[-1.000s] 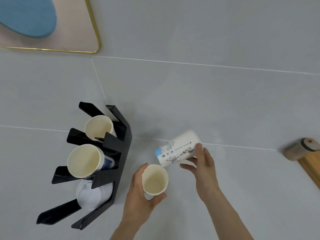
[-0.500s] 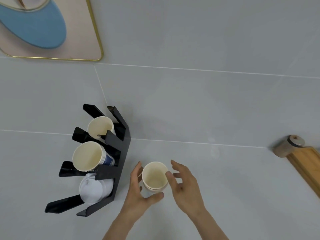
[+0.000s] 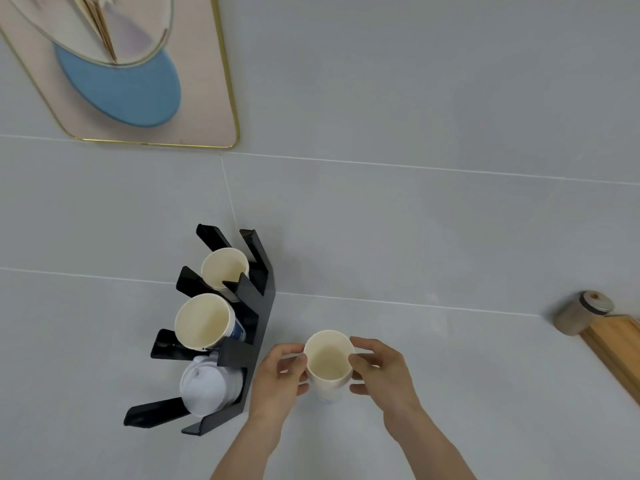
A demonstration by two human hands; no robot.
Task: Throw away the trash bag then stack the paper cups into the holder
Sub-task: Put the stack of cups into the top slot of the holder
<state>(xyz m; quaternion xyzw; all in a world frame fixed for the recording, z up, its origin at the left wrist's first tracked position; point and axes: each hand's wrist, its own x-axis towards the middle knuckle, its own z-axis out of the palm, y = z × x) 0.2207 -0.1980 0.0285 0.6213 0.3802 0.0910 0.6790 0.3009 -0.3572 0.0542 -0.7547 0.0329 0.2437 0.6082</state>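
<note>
Holding item: cream-lined white paper cup stack (image 3: 329, 363), upright with mouth to the camera, just right of the black slotted acrylic cup holder (image 3: 256, 327) on the pale grey tiled surface (image 3: 433, 237). Left hand (image 3: 277, 379): fingers half curled, thumb and fingertips pressed to the cup's left wall near the rim. Right hand (image 3: 381, 368): likewise half closed, fingertips on the right wall; both hands share the one grip. Whether the cup's base touches the surface cannot be told. Holder contents: small cream paper cup (image 3: 224, 268) in the far slot; wider cream paper cup with blue print (image 3: 204, 322) in the middle slot; white domed plastic lids (image 3: 207, 389) in the near slot. Trash bag: not in view. Surroundings: gold-rimmed pink tray (image 3: 214, 109) far left; round wooden-lidded jar (image 3: 581, 311) and wooden board (image 3: 616, 348) at right, well apart. Risks, judged: thin paper walls may dent or go oval under a two-sided pinch, so that nested cups jam or refuse the next one; a tilted entry into a slot could catch on the black dividers and tip the light holder; a nudge in passing could dislodge the seated cups or lids.
</note>
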